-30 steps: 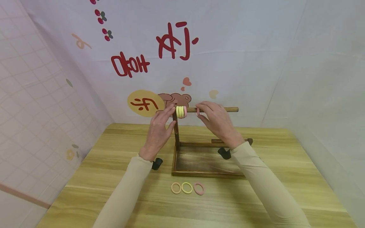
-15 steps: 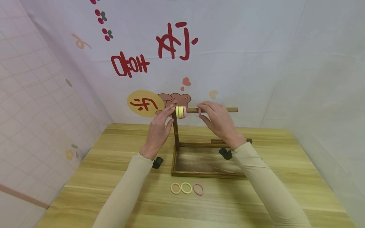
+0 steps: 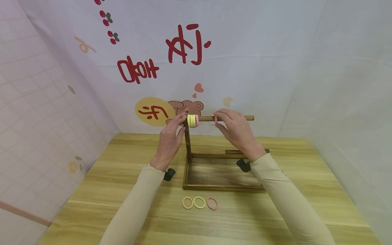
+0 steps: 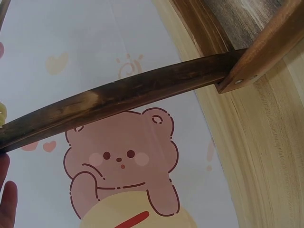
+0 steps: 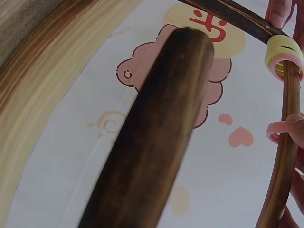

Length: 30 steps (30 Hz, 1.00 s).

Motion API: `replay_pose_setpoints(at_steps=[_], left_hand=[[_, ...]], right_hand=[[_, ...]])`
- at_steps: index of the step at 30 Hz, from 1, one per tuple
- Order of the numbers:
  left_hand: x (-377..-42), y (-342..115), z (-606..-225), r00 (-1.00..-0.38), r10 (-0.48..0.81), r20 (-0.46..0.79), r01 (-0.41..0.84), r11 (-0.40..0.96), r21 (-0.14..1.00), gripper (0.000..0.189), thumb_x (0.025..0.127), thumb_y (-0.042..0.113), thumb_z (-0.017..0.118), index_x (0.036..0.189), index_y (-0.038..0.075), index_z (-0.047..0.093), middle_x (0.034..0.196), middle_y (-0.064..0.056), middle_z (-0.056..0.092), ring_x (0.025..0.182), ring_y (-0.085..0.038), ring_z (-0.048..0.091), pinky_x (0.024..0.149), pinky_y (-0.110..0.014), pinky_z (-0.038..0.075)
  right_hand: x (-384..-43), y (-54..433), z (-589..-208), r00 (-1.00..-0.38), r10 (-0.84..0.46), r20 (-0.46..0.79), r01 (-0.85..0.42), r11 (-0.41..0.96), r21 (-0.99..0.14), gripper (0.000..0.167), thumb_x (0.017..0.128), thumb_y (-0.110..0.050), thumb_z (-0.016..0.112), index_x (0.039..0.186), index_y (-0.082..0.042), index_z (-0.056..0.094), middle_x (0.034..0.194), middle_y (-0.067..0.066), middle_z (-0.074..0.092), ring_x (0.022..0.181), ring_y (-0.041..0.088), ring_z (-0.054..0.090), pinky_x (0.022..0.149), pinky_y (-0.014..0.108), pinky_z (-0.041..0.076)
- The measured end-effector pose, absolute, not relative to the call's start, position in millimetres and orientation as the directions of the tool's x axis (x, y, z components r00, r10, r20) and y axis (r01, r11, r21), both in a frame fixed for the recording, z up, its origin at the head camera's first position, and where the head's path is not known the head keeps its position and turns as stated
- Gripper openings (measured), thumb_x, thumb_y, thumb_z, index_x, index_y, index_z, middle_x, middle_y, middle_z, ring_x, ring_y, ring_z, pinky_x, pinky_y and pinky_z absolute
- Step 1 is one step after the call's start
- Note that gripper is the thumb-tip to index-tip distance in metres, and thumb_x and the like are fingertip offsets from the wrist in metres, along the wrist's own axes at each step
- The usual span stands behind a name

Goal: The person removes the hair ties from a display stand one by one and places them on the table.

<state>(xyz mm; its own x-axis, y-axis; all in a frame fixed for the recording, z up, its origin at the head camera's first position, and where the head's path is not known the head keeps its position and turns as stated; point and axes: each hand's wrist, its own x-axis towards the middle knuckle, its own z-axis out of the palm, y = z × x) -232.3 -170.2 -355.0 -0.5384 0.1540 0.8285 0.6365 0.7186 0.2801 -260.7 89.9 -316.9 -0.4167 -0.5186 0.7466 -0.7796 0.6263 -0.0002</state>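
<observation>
In the head view, my right hand [image 3: 236, 131] pinches a pink hair tie [image 3: 216, 119] that hangs around the upper wooden rod [image 3: 206, 118]. The right wrist view shows this pink tie looped round the rod between thumb and fingers. Several yellow hair ties [image 3: 191, 120] and another pink hair tie [image 3: 197, 120] sit together at the rod's left end, by the post [image 3: 188, 146]. My left hand [image 3: 169, 141] touches the top of the post with extended fingers, thumb apart. Only some left fingertips [image 4: 7, 204] show in the left wrist view.
A peach hair tie [image 3: 188, 208], a yellow hair tie [image 3: 200, 208] and a pink one [image 3: 215, 208] lie in a row on the table before the stand's tray base [image 3: 223, 187]. A lower rod [image 3: 234, 152] sticks out behind. A printed cloth [image 3: 260, 75] hangs behind the table.
My right hand has slid the pink hair tie slightly to the right along the rod, away from the grouped ties. The left hand has stayed at the post.
</observation>
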Motion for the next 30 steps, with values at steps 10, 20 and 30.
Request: replay_pose_setpoints(at_steps=[10, 20, 30], left_hand=[[-232, -170, -353, -0.539, 0.163, 0.827, 0.634, 0.724, 0.270, 0.041, 0.089, -0.009, 0.076, 0.129, -0.004, 0.066, 0.138, -0.017, 0.065, 0.119, -0.034, 0.067, 0.093, -0.047, 0.059], [-230, -169, -352, -0.548, 0.168, 0.820, 0.631, 0.726, 0.273, 0.041, 0.089, -0.007, 0.076, 0.129, -0.004, 0.066, 0.139, -0.016, 0.065, 0.119, -0.033, 0.067, 0.094, -0.047, 0.059], [-231, -169, -353, -0.563, 0.155, 0.812, 0.615, 0.735, 0.286, 0.042, 0.089, -0.007, 0.077, 0.129, -0.005, 0.066, 0.138, -0.017, 0.065, 0.118, -0.034, 0.068, 0.092, -0.047, 0.060]], right_hand=[[-259, 94, -316, -0.435, -0.502, 0.748, -0.768, 0.640, -0.018, 0.038, 0.088, -0.007, 0.084, 0.124, -0.002, 0.071, 0.122, 0.012, 0.072, 0.115, 0.032, 0.066, 0.091, 0.054, 0.056], [-258, 102, -314, -0.410, -0.491, 0.769, -0.777, 0.630, -0.012, 0.039, 0.087, -0.003, 0.084, 0.123, 0.000, 0.071, 0.121, 0.014, 0.072, 0.113, 0.033, 0.067, 0.088, 0.054, 0.056], [-255, 107, -313, -0.434, -0.479, 0.763, -0.760, 0.649, -0.026, 0.040, 0.086, -0.003, 0.085, 0.123, -0.001, 0.071, 0.122, 0.013, 0.072, 0.115, 0.034, 0.066, 0.087, 0.058, 0.055]])
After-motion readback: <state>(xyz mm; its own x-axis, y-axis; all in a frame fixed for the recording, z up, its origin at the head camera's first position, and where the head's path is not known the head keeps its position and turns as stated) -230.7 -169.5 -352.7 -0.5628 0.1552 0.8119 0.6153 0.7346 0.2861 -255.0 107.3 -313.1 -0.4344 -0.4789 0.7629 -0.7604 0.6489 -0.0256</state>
